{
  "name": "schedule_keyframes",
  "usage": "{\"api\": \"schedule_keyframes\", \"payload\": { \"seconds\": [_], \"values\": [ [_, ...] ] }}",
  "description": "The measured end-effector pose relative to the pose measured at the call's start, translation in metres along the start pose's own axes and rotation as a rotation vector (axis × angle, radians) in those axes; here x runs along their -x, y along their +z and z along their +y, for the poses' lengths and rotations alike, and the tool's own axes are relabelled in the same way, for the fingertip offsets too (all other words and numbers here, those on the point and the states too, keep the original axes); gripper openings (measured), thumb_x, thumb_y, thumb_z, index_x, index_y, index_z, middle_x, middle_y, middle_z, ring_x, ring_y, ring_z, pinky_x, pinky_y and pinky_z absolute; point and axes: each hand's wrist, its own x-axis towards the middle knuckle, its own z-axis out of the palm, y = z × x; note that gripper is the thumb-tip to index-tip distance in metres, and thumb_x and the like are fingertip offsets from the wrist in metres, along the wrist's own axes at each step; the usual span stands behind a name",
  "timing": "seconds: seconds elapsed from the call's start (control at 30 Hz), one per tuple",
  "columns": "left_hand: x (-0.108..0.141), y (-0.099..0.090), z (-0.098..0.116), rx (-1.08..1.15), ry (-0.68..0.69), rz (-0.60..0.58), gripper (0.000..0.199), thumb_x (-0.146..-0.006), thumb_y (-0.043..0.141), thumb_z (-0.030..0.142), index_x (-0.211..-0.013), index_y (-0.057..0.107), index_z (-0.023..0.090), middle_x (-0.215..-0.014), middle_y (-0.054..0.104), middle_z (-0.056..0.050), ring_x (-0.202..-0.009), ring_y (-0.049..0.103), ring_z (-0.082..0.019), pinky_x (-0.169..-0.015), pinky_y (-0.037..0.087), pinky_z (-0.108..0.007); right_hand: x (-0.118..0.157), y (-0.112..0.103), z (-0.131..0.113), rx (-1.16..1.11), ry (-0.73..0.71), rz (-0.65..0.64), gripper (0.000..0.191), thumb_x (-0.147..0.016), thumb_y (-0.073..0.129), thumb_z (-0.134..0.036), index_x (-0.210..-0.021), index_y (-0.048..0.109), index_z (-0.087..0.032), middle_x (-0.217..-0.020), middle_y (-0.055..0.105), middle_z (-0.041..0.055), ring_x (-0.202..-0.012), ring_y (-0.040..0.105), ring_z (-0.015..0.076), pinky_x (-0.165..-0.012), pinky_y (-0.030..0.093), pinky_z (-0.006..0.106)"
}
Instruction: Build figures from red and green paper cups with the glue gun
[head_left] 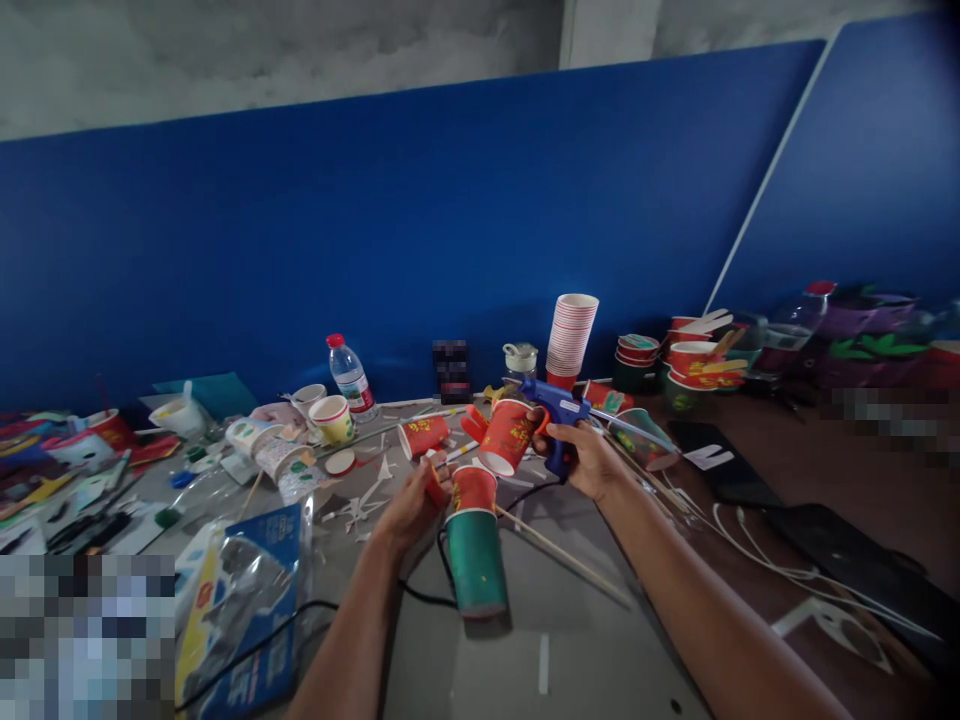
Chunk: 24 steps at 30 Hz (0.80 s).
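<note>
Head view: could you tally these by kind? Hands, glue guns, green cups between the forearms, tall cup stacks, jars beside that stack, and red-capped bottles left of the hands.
Hands: 2 (left hand, right hand)
Glue gun: 1
Green cup: 1
Tall cup stack: 1
Jar: 1
Red-capped bottle: 1
Total: 7

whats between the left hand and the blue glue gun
In the head view, a tilted red paper cup shows between the left hand and the blue glue gun.

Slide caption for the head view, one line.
Right hand holding a blue glue gun, left hand beside a green cup.
</note>
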Motion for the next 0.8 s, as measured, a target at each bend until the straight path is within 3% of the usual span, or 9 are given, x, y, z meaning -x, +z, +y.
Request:
{"api": "schedule_keyframes", "payload": {
  "seconds": [0.23,0.47,0.6,0.8],
  "values": [
    [-0.002,-0.004,-0.001,-0.183,0.142,0.192,0.050,-0.077,0.066,0.050,-0.114,0.063,0.017,-0.110,0.070,-0.013,-0.115,0.058,-0.026,-0.100,0.041,-0.039,-0.002,-0.003,0.000,-0.006,-0.001,0.007,0.032,-0.057,0.076,-0.022,-0.088,0.069,-0.019,-0.068,0.067,-0.0017,-0.054,0.055,0.0101,-0.051,0.042,0.023],
    [0.009,0.016,0.017,-0.518,0.513,0.412,0.031,-0.074,0.071,0.040,-0.097,0.073,0.019,-0.104,0.072,-0.006,-0.110,0.059,-0.025,-0.101,0.038,-0.035,-0.003,-0.008,0.004,0.005,0.003,-0.041,0.030,-0.058,0.076,-0.023,-0.086,0.068,-0.019,-0.061,0.062,-0.0023,-0.049,0.050,0.0103,-0.048,0.038,0.024],
    [0.020,0.030,0.019,-0.494,0.602,0.338,0.028,-0.076,0.069,0.039,-0.095,0.072,0.019,-0.100,0.072,-0.007,-0.101,0.063,-0.024,-0.096,0.042,-0.034,-0.004,-0.011,0.009,0.001,0.003,-0.075,0.025,-0.057,0.074,-0.026,-0.080,0.067,-0.020,-0.059,0.059,-0.0027,-0.046,0.046,0.0094,-0.045,0.033,0.024],
    [0.027,0.043,0.019,-0.204,0.470,0.166,0.025,-0.073,0.073,0.036,-0.092,0.070,0.019,-0.094,0.071,-0.005,-0.077,0.068,-0.017,-0.081,0.051,-0.032,0.002,-0.007,0.013,-0.032,-0.027,-0.107,0.019,-0.055,0.073,-0.027,-0.071,0.066,-0.020,-0.058,0.056,-0.0038,-0.046,0.041,0.0077,-0.048,0.034,0.025]
  ]
}}
